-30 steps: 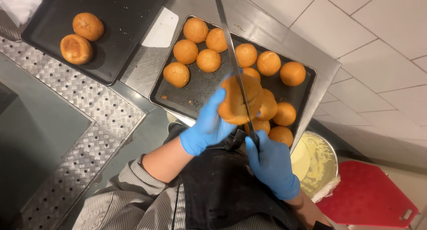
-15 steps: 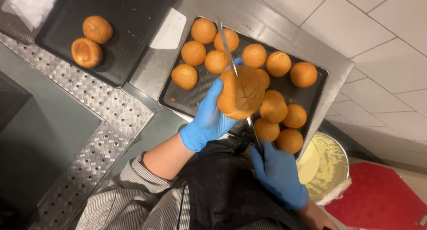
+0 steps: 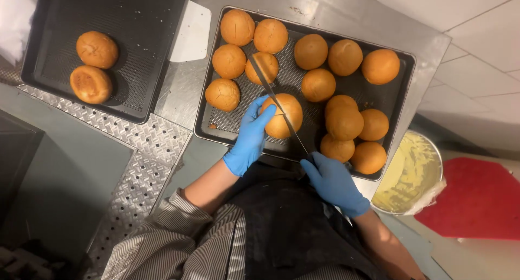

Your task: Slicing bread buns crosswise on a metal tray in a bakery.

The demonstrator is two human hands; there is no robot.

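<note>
My left hand [image 3: 249,134], in a blue glove, grips a round golden bun [image 3: 285,116] on its edge over the near side of a dark perforated tray [image 3: 346,94]. My right hand [image 3: 335,183], also gloved in blue, is closed on the handle of a long knife [image 3: 277,107]. The blade lies across the held bun, cutting into it, and its tip reaches over another bun [image 3: 263,67]. Several whole buns fill the rest of this tray.
A second dark tray [image 3: 141,52] at the left holds two buns [image 3: 93,66]. A white card [image 3: 189,31] lies between the trays on the steel counter [image 3: 336,9]. A lined bucket [image 3: 407,174] and a red mat [image 3: 475,198] sit on the floor at right.
The bun in my left hand has come down from in front of the camera to just over the tray. The knife blade has slid back across it, and the view has shifted.
</note>
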